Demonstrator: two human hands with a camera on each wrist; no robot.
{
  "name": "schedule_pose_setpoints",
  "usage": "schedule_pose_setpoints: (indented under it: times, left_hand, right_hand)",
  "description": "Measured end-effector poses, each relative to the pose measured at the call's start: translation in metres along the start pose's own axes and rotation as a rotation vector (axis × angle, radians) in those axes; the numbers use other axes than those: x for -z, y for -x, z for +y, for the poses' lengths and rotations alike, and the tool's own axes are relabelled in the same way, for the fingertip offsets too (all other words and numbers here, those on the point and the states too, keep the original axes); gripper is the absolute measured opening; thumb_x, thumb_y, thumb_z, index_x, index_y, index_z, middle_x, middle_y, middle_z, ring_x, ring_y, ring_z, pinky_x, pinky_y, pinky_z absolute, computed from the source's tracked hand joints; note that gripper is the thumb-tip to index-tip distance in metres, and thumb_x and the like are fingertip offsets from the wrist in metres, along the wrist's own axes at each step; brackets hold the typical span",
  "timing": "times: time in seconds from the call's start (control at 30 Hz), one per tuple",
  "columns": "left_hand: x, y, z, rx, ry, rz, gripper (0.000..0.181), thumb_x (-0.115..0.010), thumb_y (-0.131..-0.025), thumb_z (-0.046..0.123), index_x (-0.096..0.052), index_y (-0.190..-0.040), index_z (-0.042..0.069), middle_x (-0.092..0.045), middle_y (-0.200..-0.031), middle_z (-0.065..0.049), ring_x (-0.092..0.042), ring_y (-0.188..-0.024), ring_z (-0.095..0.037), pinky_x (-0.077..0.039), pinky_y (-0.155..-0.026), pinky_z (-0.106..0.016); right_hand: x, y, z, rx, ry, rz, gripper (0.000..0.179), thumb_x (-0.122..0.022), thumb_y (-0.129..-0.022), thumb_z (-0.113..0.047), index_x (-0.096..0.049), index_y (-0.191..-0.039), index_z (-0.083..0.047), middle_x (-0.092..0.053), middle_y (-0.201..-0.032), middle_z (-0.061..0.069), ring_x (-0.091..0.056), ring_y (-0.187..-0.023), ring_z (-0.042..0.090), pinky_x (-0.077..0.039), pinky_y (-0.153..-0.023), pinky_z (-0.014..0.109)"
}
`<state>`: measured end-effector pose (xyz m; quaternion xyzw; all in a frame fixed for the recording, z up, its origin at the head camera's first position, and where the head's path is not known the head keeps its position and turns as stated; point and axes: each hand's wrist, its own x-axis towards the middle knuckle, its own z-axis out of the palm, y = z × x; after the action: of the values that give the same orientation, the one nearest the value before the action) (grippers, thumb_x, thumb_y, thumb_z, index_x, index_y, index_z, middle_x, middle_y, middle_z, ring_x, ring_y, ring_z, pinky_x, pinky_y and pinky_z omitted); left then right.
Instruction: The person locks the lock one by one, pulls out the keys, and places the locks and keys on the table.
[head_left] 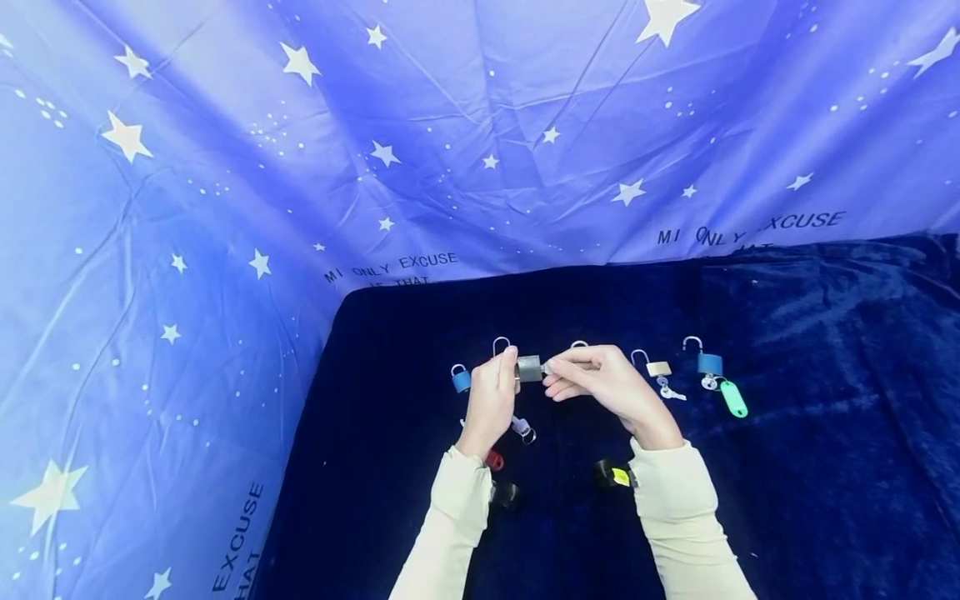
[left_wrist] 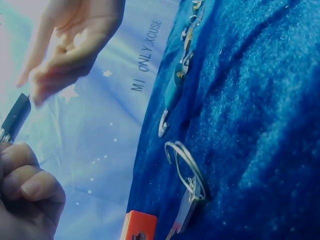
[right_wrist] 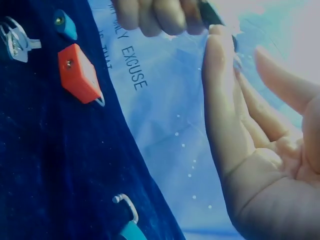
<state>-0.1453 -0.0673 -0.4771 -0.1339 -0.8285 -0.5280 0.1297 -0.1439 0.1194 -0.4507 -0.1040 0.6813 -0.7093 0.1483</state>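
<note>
My left hand (head_left: pixel 491 396) holds a grey padlock (head_left: pixel 529 367) above the dark cloth, its body sticking out sideways past the thumb. In the left wrist view, curled fingers (left_wrist: pixel 32 185) grip the shackle end of this padlock (left_wrist: pixel 15 117). At the padlock's other end, my right hand (head_left: pixel 600 379) pinches a small silver key (head_left: pixel 548 367) with thumb and fingertips. The right wrist view shows the right hand (right_wrist: pixel 265 145) close to the padlock's dark edge; the key is mostly hidden there.
Dark blue plush cloth (head_left: pixel 825 467) carries a blue padlock (head_left: pixel 461 380), a red padlock (right_wrist: pixel 80 75), a brass padlock (head_left: pixel 658 368) with keys, and another blue padlock (head_left: pixel 709 364) with a green tag (head_left: pixel 734 399). Nearer lie a key ring (head_left: pixel 528 435), a red tag (head_left: pixel 494 460) and black objects (head_left: pixel 506 494). A star-printed curtain (head_left: pixel 487 200) stands behind.
</note>
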Motion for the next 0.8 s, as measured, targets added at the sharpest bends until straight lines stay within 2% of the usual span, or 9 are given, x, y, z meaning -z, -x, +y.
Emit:
schedule_pose_setpoints:
  times: [0.23, 0.33, 0.4, 0.5, 0.57, 0.67, 0.73, 0.8]
  left_hand:
    - [-0.001, 0.001, -0.003, 0.028, 0.019, -0.019, 0.049, -0.040, -0.108, 0.031, -0.048, -0.066, 0.009, -0.045, -0.054, 0.002, -0.039, -0.049, -0.005, -0.033, -0.045, -0.021]
    - [-0.001, 0.000, -0.003, 0.071, 0.101, -0.043, 0.049, -0.040, -0.108, 0.036, -0.050, -0.070, 0.007, -0.046, -0.053, 0.000, -0.039, -0.044, -0.005, -0.034, -0.042, -0.020]
    - [0.001, 0.001, 0.003, 0.124, 0.183, -0.071, 0.048, -0.041, -0.108, 0.035, -0.052, -0.074, 0.002, -0.051, -0.055, -0.011, -0.043, -0.042, -0.007, -0.044, -0.039, -0.029]
    - [0.008, 0.000, 0.017, 0.166, 0.287, -0.117, 0.043, -0.044, -0.107, 0.028, -0.056, -0.085, -0.007, -0.058, -0.065, -0.028, -0.053, -0.043, -0.023, -0.053, -0.043, -0.044]
    - [0.013, 0.000, 0.027, 0.177, 0.321, -0.155, 0.036, -0.047, -0.106, 0.020, -0.056, -0.092, -0.012, -0.060, -0.075, -0.036, -0.058, -0.049, -0.038, -0.056, -0.052, -0.052]
    - [0.013, 0.001, 0.032, 0.168, 0.332, -0.220, 0.028, -0.050, -0.105, 0.014, -0.057, -0.100, -0.012, -0.062, -0.083, -0.039, -0.061, -0.061, -0.052, -0.059, -0.060, -0.051]
    - [0.011, 0.002, 0.033, 0.159, 0.328, -0.249, 0.025, -0.051, -0.104, 0.011, -0.057, -0.105, -0.012, -0.062, -0.087, -0.040, -0.062, -0.065, -0.055, -0.058, -0.063, -0.053]
    - [0.010, 0.002, 0.033, 0.152, 0.333, -0.250, 0.023, -0.051, -0.103, 0.009, -0.058, -0.109, -0.012, -0.062, -0.089, -0.040, -0.062, -0.067, -0.054, -0.058, -0.066, -0.054]
  right_hand:
    - [0.003, 0.000, 0.003, -0.007, -0.040, 0.011, 0.027, -0.065, -0.095, -0.006, -0.062, -0.107, 0.019, -0.071, -0.090, 0.028, -0.075, -0.078, 0.026, -0.062, -0.074, 0.039]
    - [0.002, 0.001, 0.003, 0.010, -0.052, 0.037, 0.027, -0.064, -0.095, -0.004, -0.062, -0.107, 0.020, -0.071, -0.089, 0.026, -0.075, -0.078, 0.025, -0.062, -0.075, 0.038]
    - [0.003, 0.001, 0.002, 0.023, -0.053, 0.048, 0.027, -0.063, -0.095, -0.002, -0.061, -0.108, 0.021, -0.071, -0.089, 0.022, -0.075, -0.078, 0.023, -0.062, -0.076, 0.036]
    - [0.005, 0.001, 0.003, 0.043, -0.056, 0.070, 0.027, -0.062, -0.096, -0.002, -0.061, -0.108, 0.021, -0.071, -0.089, 0.019, -0.074, -0.078, 0.021, -0.062, -0.076, 0.035]
    - [0.005, 0.001, 0.003, 0.049, -0.059, 0.089, 0.026, -0.062, -0.096, -0.003, -0.061, -0.108, 0.020, -0.072, -0.090, 0.020, -0.074, -0.078, 0.019, -0.062, -0.077, 0.033]
    - [0.005, 0.000, 0.004, 0.042, -0.064, 0.115, 0.025, -0.063, -0.096, -0.004, -0.061, -0.108, 0.018, -0.073, -0.091, 0.021, -0.075, -0.079, 0.020, -0.061, -0.077, 0.033]
    - [0.005, 0.001, 0.004, 0.037, -0.061, 0.121, 0.024, -0.063, -0.096, -0.005, -0.061, -0.108, 0.017, -0.074, -0.091, 0.019, -0.075, -0.081, 0.022, -0.061, -0.078, 0.032]
    - [0.004, 0.001, 0.003, 0.034, -0.063, 0.123, 0.024, -0.062, -0.096, -0.004, -0.062, -0.107, 0.017, -0.075, -0.089, 0.016, -0.075, -0.082, 0.026, -0.061, -0.078, 0.033]
